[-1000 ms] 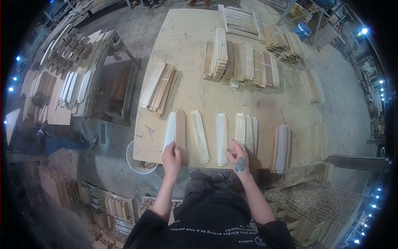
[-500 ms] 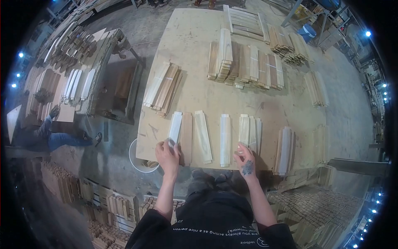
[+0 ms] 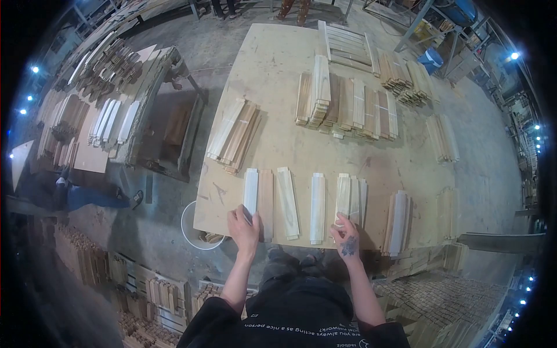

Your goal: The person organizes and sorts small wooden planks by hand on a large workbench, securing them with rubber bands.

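Note:
My left hand is closed around the near end of a whitish wooden slat, thumb and fingers at its two edges. A browner slat lies right beside it. My right hand, tattooed on the back, hovers at the near end of a small group of pale slats. Its fingers are half bent, with the thumb apart from them. Between my hands lie two separate pale slats, a slightly slanted one and a straight one. The slats have narrowed, notched ends.
The slats lie on a large board-topped table. Bundled slats sit at the left, stacked slats farther back, and another bundle at the right. A white bucket stands by the table's left corner. A person is at the left.
The whitish slat under my left hand has turned from slanted to nearly straight. My right hand stays by the pale group. The whole view has shifted slightly downward.

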Available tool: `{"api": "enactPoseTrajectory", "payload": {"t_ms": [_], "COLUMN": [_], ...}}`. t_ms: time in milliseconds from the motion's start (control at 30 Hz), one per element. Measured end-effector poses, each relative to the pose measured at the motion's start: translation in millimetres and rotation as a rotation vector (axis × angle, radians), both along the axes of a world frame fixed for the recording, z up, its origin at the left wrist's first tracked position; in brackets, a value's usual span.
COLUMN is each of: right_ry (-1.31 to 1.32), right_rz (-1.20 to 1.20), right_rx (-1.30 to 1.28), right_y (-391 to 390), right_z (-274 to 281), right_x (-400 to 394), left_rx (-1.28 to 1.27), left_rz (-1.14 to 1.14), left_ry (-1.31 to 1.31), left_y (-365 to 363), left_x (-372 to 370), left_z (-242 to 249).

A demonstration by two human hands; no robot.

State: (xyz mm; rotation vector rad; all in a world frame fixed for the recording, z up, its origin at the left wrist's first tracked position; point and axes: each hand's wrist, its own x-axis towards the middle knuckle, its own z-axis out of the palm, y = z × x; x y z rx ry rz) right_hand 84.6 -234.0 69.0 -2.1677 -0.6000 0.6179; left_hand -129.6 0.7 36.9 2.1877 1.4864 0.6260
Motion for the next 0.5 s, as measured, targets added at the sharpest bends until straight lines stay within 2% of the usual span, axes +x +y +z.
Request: {"api": "enactPoseTrajectory", "payload": {"t_ms": [500], "right_ry": [0.003], "right_rz": [-0.022], "right_rx": [-0.007], "right_y": [1.6], "right_z": [-4.3], "right_x": [1.7], "left_rx": [0.013], "left_rz": [0.006], "left_ry": [-0.032], "left_y": [-5.4], "left_x": [4.0], "left_z": [5.9]}}
